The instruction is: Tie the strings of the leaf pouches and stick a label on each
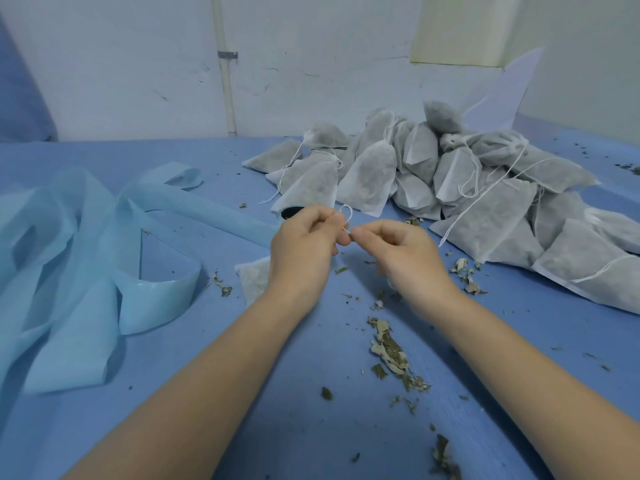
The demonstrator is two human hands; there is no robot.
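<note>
Head view is showing both hands meeting above the blue table (pixel 180 427). The left hand (pixel 304 245) and the right hand (pixel 403 252) are each pinching the white string (pixel 346 216) between thumb and fingertips, and a small loop of it is standing up between them. A white pouch (pixel 254 278) is lying on the table just under the left wrist, mostly hidden. The heap of filled leaf pouches (pixel 450 178) is sitting beyond the hands, to the right, strings trailing. Crumbled dry leaves (pixel 388 348) are lying scattered near the right forearm, and pale blue fabric strips (pixel 86 258) are curling at the left
</note>
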